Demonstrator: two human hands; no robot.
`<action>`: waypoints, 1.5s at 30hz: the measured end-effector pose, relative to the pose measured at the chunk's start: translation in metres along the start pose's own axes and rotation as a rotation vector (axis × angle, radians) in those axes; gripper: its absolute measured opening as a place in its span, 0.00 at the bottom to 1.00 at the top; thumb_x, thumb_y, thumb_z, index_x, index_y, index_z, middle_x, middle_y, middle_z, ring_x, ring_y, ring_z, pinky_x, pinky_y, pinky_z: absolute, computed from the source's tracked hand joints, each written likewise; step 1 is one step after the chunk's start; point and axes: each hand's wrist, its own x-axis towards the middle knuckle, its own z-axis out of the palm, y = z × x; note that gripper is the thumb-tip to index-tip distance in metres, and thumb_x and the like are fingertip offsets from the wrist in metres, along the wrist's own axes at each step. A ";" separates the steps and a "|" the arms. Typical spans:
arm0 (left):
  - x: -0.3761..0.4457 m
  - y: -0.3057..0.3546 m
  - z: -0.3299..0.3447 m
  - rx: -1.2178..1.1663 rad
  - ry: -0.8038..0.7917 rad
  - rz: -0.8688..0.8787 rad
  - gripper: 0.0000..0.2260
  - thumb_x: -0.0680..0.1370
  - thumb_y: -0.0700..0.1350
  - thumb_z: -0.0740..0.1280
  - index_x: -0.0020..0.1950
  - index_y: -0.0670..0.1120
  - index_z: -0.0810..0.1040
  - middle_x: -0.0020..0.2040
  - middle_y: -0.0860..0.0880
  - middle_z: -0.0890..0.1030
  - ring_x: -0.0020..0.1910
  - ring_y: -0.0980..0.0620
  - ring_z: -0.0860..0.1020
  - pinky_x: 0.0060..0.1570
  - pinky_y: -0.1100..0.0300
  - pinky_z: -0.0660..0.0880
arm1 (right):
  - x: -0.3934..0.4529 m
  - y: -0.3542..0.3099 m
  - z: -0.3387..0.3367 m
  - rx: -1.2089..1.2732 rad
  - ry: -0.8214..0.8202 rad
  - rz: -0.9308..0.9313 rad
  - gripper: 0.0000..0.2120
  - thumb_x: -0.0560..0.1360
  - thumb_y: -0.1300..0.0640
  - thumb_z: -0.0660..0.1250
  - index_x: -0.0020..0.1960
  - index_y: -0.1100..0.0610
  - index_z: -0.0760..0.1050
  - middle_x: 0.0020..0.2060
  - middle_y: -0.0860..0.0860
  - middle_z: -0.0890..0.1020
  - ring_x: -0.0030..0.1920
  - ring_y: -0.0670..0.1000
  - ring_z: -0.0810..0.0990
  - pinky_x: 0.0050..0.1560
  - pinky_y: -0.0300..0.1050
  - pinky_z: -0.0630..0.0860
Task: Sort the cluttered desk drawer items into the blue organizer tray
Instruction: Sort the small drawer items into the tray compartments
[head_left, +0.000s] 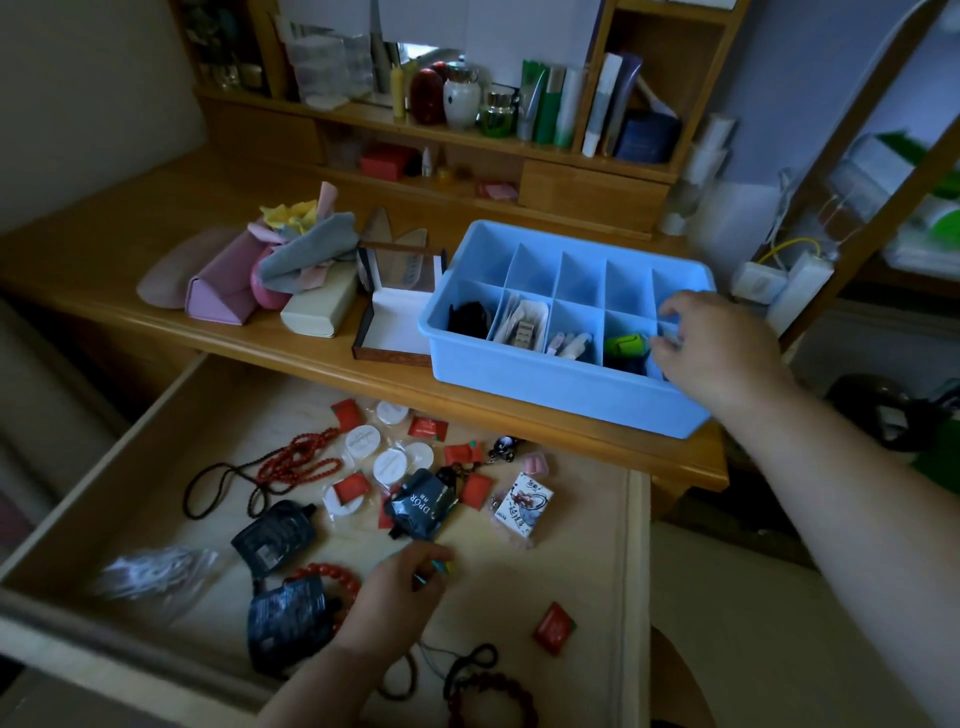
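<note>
Head view: dim room, wooden desk (130, 249) with shelves of bottles behind.
Tray: blue plastic organizer tray (545, 384) on the desk edge, front compartments partly filled.
Drawer: open pale wooden drawer (571, 561) strewn with red packets, bead strings, dark pouches.
My right hand (717, 348): over the tray's right end, fingertips pinching something small, blurred.
My left hand (400, 587): in the drawer, fingers pinching a small colourful item.

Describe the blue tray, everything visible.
The tray is a light blue, plastic-looking rectangular bin with white dividers making two rows of cells. It sits level on the desk above the open drawer. The back row looks empty; front cells hold a black item, pale packets, small pale tubes and a green item. The right hand reaches into the front right cell, hiding it.
</note>
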 end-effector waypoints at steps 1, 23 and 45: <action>-0.001 -0.002 -0.006 0.012 0.015 -0.006 0.09 0.76 0.41 0.67 0.49 0.56 0.77 0.43 0.51 0.80 0.37 0.55 0.78 0.34 0.68 0.72 | -0.019 -0.008 0.005 0.098 0.190 -0.110 0.10 0.72 0.56 0.68 0.52 0.56 0.76 0.45 0.54 0.79 0.45 0.58 0.79 0.41 0.47 0.73; 0.062 0.001 -0.021 0.389 0.069 -0.072 0.11 0.74 0.52 0.69 0.51 0.56 0.68 0.43 0.56 0.75 0.41 0.61 0.74 0.36 0.69 0.68 | -0.174 -0.101 0.153 0.755 -0.561 0.133 0.07 0.74 0.55 0.69 0.50 0.45 0.79 0.42 0.40 0.81 0.43 0.39 0.79 0.48 0.33 0.74; -0.003 -0.003 -0.048 -0.007 -0.180 -0.122 0.10 0.79 0.39 0.62 0.55 0.52 0.76 0.50 0.51 0.80 0.48 0.58 0.78 0.41 0.71 0.73 | -0.153 -0.050 0.129 0.396 -0.627 -0.009 0.10 0.74 0.51 0.66 0.55 0.46 0.78 0.54 0.43 0.80 0.50 0.45 0.79 0.49 0.37 0.74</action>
